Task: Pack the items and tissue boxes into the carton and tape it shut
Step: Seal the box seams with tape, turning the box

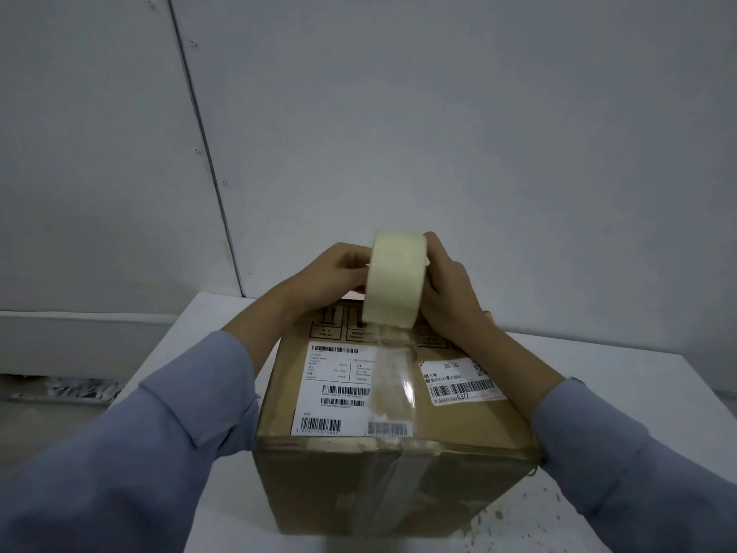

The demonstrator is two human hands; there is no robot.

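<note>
Both hands (393,281) grip the tape roll (395,279) over the box's (399,484) far edge; uneven pull may wrinkle the strip (393,377).

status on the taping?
Both hands, left and right, grip the tape roll. Clear strip runs along the closed carton's top. Nothing in the way.

Both arms reach forward; left hand (333,275) and right hand (448,285) raised, fingers curled, gripping.
</note>
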